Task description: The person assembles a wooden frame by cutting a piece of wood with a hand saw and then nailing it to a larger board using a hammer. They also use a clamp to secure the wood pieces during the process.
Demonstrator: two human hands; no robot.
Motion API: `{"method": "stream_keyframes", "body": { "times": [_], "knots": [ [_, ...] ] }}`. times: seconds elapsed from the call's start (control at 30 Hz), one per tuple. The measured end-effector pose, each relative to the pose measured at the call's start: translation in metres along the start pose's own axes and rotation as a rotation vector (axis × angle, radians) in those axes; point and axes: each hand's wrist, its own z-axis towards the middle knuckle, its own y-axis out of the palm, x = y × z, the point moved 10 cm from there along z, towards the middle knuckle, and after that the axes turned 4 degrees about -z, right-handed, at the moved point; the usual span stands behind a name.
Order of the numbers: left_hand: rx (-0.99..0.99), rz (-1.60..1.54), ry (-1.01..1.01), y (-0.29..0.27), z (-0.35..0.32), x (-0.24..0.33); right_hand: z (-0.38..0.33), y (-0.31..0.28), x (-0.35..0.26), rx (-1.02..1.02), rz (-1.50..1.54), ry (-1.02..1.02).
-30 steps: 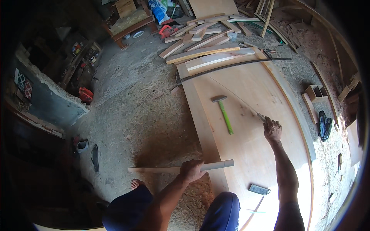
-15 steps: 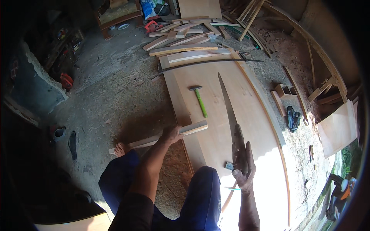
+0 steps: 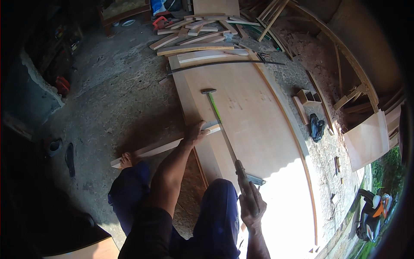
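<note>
My left hand (image 3: 196, 134) is closed over a narrow wooden plank (image 3: 159, 147) near its right end. That end rests on a large flat wooden panel (image 3: 254, 112), and my bare foot (image 3: 126, 160) is against the plank's left end. In my right hand (image 3: 252, 200) is the handle of a handsaw (image 3: 230, 147). Its thin blade points away from me and reaches the plank's right end, just right of my left hand; whether it touches cannot be made out. Beyond the blade lies a hammer (image 3: 213, 103) with a green handle, partly hidden behind the saw tip.
A small bluish box (image 3: 256, 179) lies on the panel by the saw handle. Loose planks (image 3: 196, 36) are piled beyond the panel. To the right are a small open wooden box (image 3: 308, 98) and a black plastic bag (image 3: 317, 128). A dark slipper (image 3: 70, 159) lies on the concrete floor at left.
My right hand has brought the saw left and lowered its blade from a raised position to the plank's right end. My left hand stays on the plank. The whole view has shifted slightly.
</note>
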Motion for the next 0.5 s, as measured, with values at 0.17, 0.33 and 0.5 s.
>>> {"method": "stream_keyframes", "body": {
  "times": [0.17, 0.33, 0.5],
  "knots": [
    [0.026, 0.002, -0.016, 0.005, -0.003, 0.027, 0.002, 0.006, 0.009, -0.059, -0.024, 0.04],
    [0.105, -0.061, 0.058, -0.008, -0.009, 0.031, 0.0, 0.013, 0.006, -0.101, -0.008, 0.089],
    [0.074, -0.032, 0.044, -0.005, -0.009, 0.03, 0.001, 0.016, -0.001, -0.089, -0.056, -0.006]
  ]
}}
